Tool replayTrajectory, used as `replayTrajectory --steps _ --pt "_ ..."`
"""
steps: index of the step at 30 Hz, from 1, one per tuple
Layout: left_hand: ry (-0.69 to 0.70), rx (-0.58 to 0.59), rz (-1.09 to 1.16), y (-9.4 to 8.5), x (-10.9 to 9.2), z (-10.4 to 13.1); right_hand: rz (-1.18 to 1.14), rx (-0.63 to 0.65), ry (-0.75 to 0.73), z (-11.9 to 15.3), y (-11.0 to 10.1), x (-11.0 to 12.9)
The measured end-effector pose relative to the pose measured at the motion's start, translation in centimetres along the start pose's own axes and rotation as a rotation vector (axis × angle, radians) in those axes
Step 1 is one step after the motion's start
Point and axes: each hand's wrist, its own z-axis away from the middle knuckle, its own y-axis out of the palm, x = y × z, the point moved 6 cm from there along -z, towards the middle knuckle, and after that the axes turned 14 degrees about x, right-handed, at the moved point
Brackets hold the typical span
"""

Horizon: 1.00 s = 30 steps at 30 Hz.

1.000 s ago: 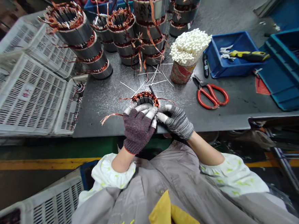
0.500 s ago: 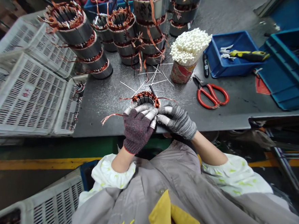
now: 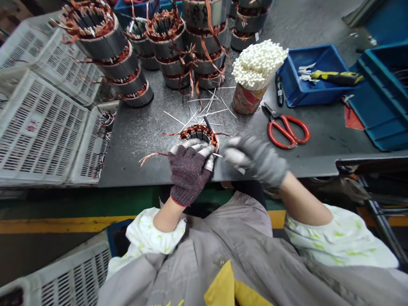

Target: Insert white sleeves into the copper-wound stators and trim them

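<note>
A ring-shaped stator with copper windings (image 3: 196, 131) sits near the table's front edge, a dark piece sticking up from its rim. My left hand (image 3: 190, 170), in a dark maroon glove with white-wrapped fingertips, is closed on its near side. A thin white stick (image 3: 217, 155) pokes out beside those fingertips. To the right of the stator, my right hand (image 3: 256, 158), in a grey glove, is apart from it and smeared by motion; whether it holds anything cannot be made out. Loose white sticks (image 3: 206, 112) lie behind the stator.
Stacked stators (image 3: 108, 52) stand at the back. A tub of white sticks (image 3: 249, 98), a black marker (image 3: 279, 90), red-handled scissors (image 3: 289, 130) and a blue bin (image 3: 320, 93) holding a yellow-black tool (image 3: 336, 76) are to the right. White crates (image 3: 30, 123) line the left.
My right hand has pulled away from the stator, moving to the right. My left hand has stayed on the stator.
</note>
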Motion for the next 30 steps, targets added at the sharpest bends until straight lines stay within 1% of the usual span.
replayTrajectory --steps 2,4,6,8,10,12,14,17,20,21,23,24,25,27,29,30 --pt "0.023 -0.019 -0.002 0.1 0.1 0.4 0.031 0.133 -0.062 -1.3 1.4 0.2" --pt "0.024 -0.048 -0.005 0.2 0.3 1.0 -0.074 0.176 -0.092 -2.0 2.6 -0.1" --pt "-0.003 -0.061 -0.042 0.4 0.7 1.5 -0.287 0.157 -0.038 -2.1 3.7 -1.0" --pt "-0.028 -0.043 -0.094 0.5 1.2 1.7 -0.463 0.138 0.053 -1.2 4.7 -2.0" --pt "-0.016 -0.023 -0.112 0.5 1.4 1.7 -0.475 0.088 0.106 0.3 4.8 -2.2" --pt "0.03 -0.01 -0.093 0.4 1.2 1.5 -0.397 0.021 0.112 1.7 4.1 -1.7" --pt "0.086 0.002 -0.052 0.3 0.5 1.4 -0.308 -0.026 0.081 2.1 3.2 -0.6" --pt "0.149 0.04 0.02 0.6 -1.0 1.4 -0.199 -0.103 0.001 0.3 2.0 0.8" --pt "0.173 0.049 0.039 0.7 -2.2 1.8 -0.185 -0.156 -0.033 -1.6 1.1 0.7" --pt "0.179 0.038 0.037 0.7 -2.4 2.1 -0.195 -0.17 -0.032 -1.6 0.7 0.4" --pt "0.17 -0.016 0.024 0.2 -2.5 2.9 -0.179 -0.194 -0.037 -0.5 -0.1 -0.2" --pt "0.149 -0.047 0.011 -0.1 -2.4 3.3 -0.134 -0.183 -0.054 0.4 -0.3 -0.3" --pt "0.123 -0.073 -0.006 -0.3 -2.3 3.7 -0.059 -0.144 -0.081 1.2 -0.3 -0.2" --pt "0.085 -0.077 -0.044 -0.8 -2.0 4.1 0.166 -0.004 -0.137 2.3 0.7 0.2" --pt "0.092 -0.004 -0.079 -1.1 -1.8 3.8 0.39 0.122 -0.15 2.5 2.2 0.3" --pt "0.11 0.052 -0.092 -1.2 -1.5 3.4 0.47 0.153 -0.14 2.2 2.8 0.3"
